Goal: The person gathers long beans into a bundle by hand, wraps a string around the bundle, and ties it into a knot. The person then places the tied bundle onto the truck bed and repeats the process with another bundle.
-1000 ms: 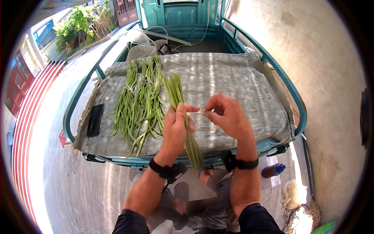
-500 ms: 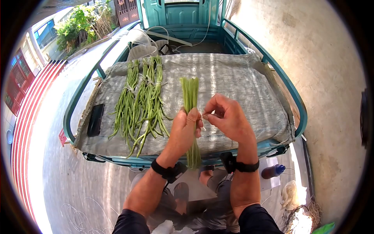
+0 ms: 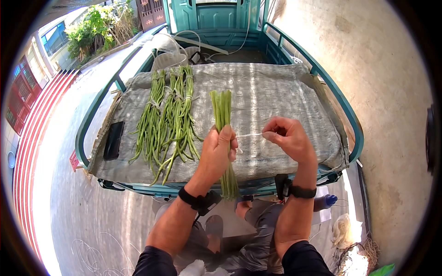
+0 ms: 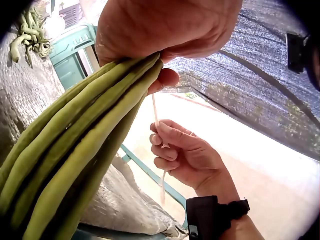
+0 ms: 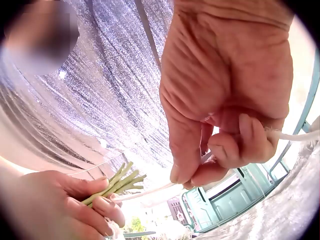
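Note:
In the head view my left hand (image 3: 216, 149) grips a bunch of long green beans (image 3: 222, 108) around its middle, stems up and tails hanging over the cart's near edge. A white string (image 3: 250, 135) runs nearly straight from the left fingers to my right hand (image 3: 291, 141). Thumb and fingertips of the right hand pinch this string, clearest in the right wrist view, where the string (image 5: 150, 191) stretches between the hands. Up close in the left wrist view, the bean pods (image 4: 82, 135) fan out from the left palm. How the string passes round the bunch is hidden by the left fingers.
Tied bean bundles (image 3: 178, 110) lie left on the grey woven cloth (image 3: 285, 101), beside a dark phone (image 3: 113, 140). Teal rails (image 3: 338, 101) flank the cart bed; a white bucket (image 3: 168, 61) stands behind the cloth. A blue-capped bottle (image 3: 329, 200) is on the ground at right.
The bean bunch has swung from tilted to nearly upright in my left hand. My right hand, near the left at first, has pulled away to the right, drawing the string straight.

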Tool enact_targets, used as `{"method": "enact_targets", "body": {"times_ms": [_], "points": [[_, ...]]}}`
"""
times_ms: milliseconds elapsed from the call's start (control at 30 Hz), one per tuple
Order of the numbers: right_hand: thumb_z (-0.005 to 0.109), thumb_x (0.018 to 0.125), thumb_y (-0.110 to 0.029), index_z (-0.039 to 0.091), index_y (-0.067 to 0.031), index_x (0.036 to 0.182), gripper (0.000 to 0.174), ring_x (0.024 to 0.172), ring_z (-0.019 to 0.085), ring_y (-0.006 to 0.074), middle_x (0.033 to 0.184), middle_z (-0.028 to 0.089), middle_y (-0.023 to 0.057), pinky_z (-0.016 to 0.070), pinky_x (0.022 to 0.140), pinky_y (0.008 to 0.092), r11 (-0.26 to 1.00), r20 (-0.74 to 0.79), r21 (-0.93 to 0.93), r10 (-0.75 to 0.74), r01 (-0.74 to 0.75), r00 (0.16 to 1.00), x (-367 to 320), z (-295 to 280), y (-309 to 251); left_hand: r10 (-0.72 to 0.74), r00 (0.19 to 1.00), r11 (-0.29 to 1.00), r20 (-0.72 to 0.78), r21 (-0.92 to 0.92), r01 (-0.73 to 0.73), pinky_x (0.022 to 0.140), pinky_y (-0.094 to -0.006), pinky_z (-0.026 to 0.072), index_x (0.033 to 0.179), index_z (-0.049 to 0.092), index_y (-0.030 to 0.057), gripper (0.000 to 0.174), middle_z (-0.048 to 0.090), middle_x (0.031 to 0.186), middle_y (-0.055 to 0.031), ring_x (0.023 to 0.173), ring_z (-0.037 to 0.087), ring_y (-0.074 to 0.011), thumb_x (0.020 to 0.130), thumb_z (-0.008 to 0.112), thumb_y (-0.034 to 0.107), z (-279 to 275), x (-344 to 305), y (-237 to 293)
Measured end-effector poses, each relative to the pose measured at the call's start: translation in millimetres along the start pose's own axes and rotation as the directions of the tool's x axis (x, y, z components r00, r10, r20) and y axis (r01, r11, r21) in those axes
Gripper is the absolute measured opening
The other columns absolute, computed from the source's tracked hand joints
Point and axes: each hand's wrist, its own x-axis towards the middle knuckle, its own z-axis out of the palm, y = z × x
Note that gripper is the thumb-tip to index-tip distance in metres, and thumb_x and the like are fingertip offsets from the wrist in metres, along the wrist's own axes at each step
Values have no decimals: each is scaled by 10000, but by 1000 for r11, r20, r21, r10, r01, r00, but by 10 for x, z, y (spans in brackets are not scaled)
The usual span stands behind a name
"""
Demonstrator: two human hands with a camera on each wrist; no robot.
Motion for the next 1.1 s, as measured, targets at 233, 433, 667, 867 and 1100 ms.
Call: {"method": "enact_targets", "body": {"times_ms": [233,433,667,867,1100], "points": [[767,905,-78,748,8,932,91,743,607,61,788,709,12,502,684,261,996,-141,-86,-22,10,990,-24,-8,-53,23,998,996,-66,91,-17,562,-235,479,1084,564,20,445,718,1046,-119,628,570,-67,1165,427,435,-12,37,-61],[734,875,-88,737,10,904,102,706,655,131,764,730,97,519,664,298,942,-337,-317,-6,-107,941,-44,12,-159,39,990,998,-138,51,-32,549,-237,484,1139,582,-8,457,734,1135,-132,626,596,-68,1165,431,423,14,21,-22],[779,868,-126,741,14,885,146,668,652,168,783,735,113,529,643,316,972,-143,-223,-101,67,985,-2,337,-332,66,998,997,-15,40,-65,546,-238,480,1128,577,11,420,726,1003,-104,601,582,-70,1164,445,409,62,17,-44],[782,872,-113,724,23,885,149,654,628,148,745,716,102,508,619,327,987,-104,-143,-93,78,990,6,437,-407,6,997,998,76,60,-11,543,-237,475,1142,583,26,351,647,818,-37,606,582,-76,1165,452,350,83,-48,62],[768,922,-90,706,29,909,134,681,614,107,784,702,61,510,639,278,990,-42,-83,-114,110,993,6,381,-365,35,996,999,83,11,-36,530,-248,443,1101,564,43,299,601,815,-18,597,556,-90,1162,465,318,112,-48,21]]}}
